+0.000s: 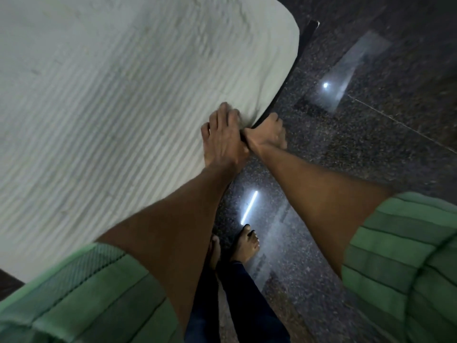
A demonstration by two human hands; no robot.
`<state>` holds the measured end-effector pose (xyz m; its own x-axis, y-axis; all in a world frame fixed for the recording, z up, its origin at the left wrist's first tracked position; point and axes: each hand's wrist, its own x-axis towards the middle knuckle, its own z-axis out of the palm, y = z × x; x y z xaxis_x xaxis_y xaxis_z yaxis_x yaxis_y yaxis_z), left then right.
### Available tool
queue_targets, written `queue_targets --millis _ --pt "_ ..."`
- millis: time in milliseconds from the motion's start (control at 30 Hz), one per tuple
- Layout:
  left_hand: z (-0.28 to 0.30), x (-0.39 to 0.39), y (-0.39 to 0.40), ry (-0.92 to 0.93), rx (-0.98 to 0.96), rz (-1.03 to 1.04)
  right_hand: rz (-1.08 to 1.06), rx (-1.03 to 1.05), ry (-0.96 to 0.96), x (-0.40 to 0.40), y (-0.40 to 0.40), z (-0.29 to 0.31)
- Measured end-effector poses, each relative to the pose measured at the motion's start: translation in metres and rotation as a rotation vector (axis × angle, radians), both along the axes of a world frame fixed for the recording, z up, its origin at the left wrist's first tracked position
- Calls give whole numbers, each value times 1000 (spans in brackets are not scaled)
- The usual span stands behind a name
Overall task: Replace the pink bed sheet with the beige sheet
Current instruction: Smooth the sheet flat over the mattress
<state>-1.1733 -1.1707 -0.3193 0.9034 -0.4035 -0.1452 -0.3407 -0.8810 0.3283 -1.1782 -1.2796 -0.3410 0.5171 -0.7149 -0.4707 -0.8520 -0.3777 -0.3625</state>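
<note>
1. We are working at the long edge of the bed, with the beige sheet (111, 107) already spread across the top of it; no pink sheet is showing anywhere in our view.
2. Our left hand (223, 137) is pressing down on the sheet right at the bed's edge, fingers spread fairly wide and bent at the tips into the cloth.
3. Our right hand (268, 133) is reaching just below that edge, beside the dark bed frame (286, 82); its fingers are curling under, but we cannot tell what they are gripping, if anything.
4. We are judging this as the tucking step, and the risk is plain: pulling hard at this spot could be dragging the sheet off the bed's far side or leaving a ridge.
5. The frame's thin dark lip is sitting right against our right wrist, so a quick push could be scraping skin or pinching fingers.
6. Beyond the bed's edge the polished floor (371, 157) is lying open, giving our bare feet (244, 246) room to sidestep along it, though it looks slippery.
</note>
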Motion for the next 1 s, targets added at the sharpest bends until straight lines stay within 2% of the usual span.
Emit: queue_targets --millis 133,267,333,467,600,733,833,900,933,1000 --pt "-4 14 -1 5 -7 -27 5 -18 111 5 0 -3" --pt "-3 26 -8 -5 -34 -58 -40 122 -219 -5 -14 -2" --pt "-4 32 -15 -32 -48 -49 -121 115 -288 -3 -29 3" --pt "-8 52 -38 -37 -55 -58 -131 33 -177 35 -60 17" --pt "-3 79 -60 19 -65 -12 -113 49 -63 60 -68 13" --pt "-9 100 -72 5 14 -99 -151 63 67 67 -79 1" --pt "-10 108 -78 -13 34 -119 -42 -21 157 83 -86 -3" --pt "-14 112 -84 17 64 -102 9 -2 220 91 -93 -4" --pt "-15 107 -84 20 82 -91 27 26 205 87 -94 -3" --pt "-17 101 -86 24 82 -83 20 81 21 77 -94 -9"
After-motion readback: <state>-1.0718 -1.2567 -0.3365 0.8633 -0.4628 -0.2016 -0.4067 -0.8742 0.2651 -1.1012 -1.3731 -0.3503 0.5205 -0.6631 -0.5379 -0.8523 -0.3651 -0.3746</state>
